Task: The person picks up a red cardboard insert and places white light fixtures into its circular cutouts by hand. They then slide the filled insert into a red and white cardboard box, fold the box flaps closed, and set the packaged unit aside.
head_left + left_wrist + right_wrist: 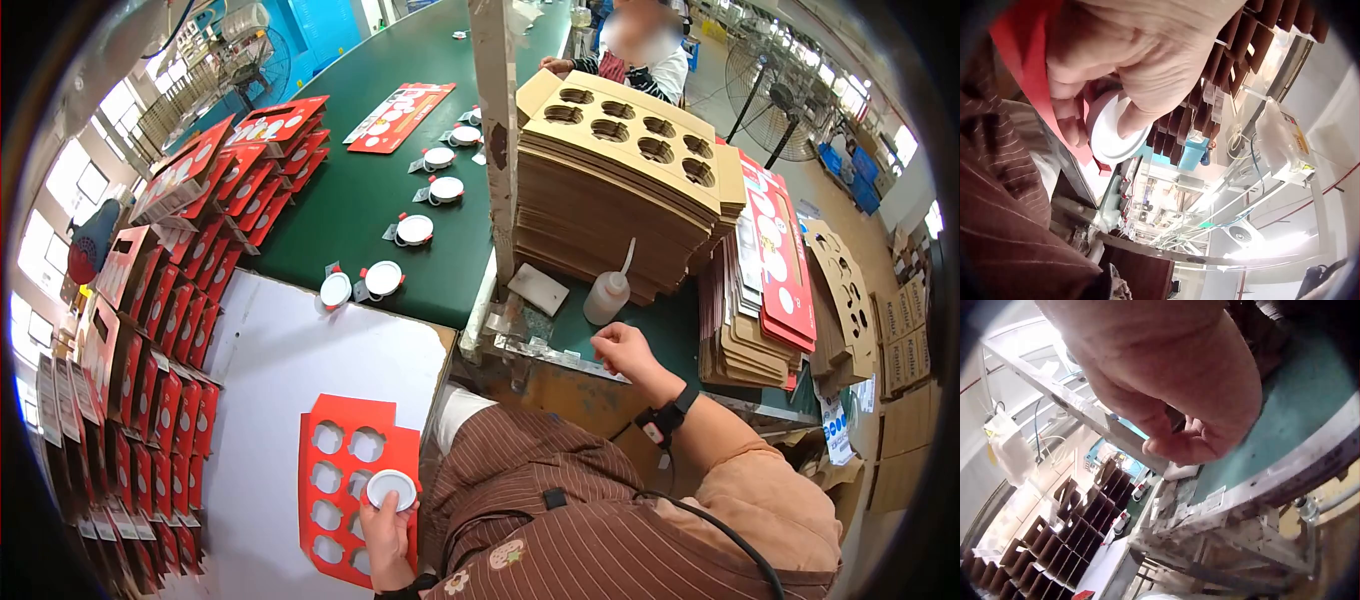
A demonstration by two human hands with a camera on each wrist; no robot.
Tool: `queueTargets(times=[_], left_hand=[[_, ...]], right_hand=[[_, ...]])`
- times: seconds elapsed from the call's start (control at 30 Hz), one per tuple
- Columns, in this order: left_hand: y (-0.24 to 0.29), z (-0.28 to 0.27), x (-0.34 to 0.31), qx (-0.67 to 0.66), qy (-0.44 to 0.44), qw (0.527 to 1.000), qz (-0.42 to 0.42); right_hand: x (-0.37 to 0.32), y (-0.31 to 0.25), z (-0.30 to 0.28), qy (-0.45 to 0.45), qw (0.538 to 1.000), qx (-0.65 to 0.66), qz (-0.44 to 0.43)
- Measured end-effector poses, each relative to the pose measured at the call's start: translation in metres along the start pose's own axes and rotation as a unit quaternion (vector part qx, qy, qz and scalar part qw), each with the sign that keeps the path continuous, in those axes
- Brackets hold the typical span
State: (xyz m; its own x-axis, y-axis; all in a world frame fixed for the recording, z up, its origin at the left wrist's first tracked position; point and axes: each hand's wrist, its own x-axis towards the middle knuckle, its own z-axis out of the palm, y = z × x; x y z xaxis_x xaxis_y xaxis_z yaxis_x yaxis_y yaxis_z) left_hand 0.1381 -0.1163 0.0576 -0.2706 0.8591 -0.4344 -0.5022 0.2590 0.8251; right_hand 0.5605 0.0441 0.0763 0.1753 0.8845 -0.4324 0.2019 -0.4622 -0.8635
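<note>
My left hand holds a round white downlight, with the thumb across its white face and the fingers curled at its side. The left wrist view shows the same downlight in this grip, close to red card. Below it in the head view, a red cardboard sheet with two rows of round cutouts lies on the white board. My right hand hovers near the front edge of the green table, beside a white squeeze bottle. Its fingers are loosely curled, and nothing shows between them in the right wrist view.
Several downlights run in a line along the green table. Red boxes are stacked at the left. A metal post stands before a tall stack of brown cardboard inserts. Red sheets pile at the right. A person sits beyond.
</note>
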Motion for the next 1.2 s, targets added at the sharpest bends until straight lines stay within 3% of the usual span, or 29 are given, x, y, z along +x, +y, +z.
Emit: queueTargets(times=[0.07, 0.17, 0.2, 0.27, 0.4, 0.53, 0.77, 0.87, 0.93, 1.2], left_hand=[[0.004, 0.005, 0.004, 0.006, -0.008, 1.0, 0.005], [0.004, 0.006, 0.005, 0.007, -0.015, 1.0, 0.021], [0.002, 0.003, 0.007, -0.003, -0.014, 1.0, 0.017], [-0.002, 0.0, 0.007, -0.011, -0.014, 1.0, 0.011], [-0.003, 0.0, 0.001, 0.008, 0.007, 1.0, 0.003], [-0.003, -0.005, -0.007, 0.013, 0.053, 0.998, 0.015], [-0.003, -0.008, -0.006, 0.006, 0.056, 0.998, 0.001], [-0.003, -0.005, -0.005, 0.011, 0.06, 0.998, 0.002], [0.0, -0.001, -0.005, 0.014, 0.063, 0.998, 0.002], [-0.002, -0.001, -0.006, 0.015, 0.078, 0.997, 0.007]], right_hand=[[-0.003, 0.002, -0.01, 0.073, 0.985, -0.149, -0.04], [0.01, 0.008, -0.022, 0.185, 0.96, -0.202, -0.049], [0.019, 0.012, -0.02, 0.185, 0.96, -0.203, -0.048], [0.036, 0.016, -0.009, 0.254, 0.912, -0.24, -0.217], [0.044, -0.002, 0.013, 0.291, 0.927, -0.176, -0.161], [0.037, -0.016, 0.015, 0.265, 0.933, -0.164, -0.18], [0.063, -0.049, 0.042, 0.2, 0.928, -0.124, -0.289], [0.077, -0.057, 0.059, 0.159, 0.94, -0.092, -0.289], [0.082, -0.058, 0.068, 0.163, 0.94, -0.174, -0.243], [0.079, -0.062, 0.07, 0.155, 0.942, -0.198, -0.223]])
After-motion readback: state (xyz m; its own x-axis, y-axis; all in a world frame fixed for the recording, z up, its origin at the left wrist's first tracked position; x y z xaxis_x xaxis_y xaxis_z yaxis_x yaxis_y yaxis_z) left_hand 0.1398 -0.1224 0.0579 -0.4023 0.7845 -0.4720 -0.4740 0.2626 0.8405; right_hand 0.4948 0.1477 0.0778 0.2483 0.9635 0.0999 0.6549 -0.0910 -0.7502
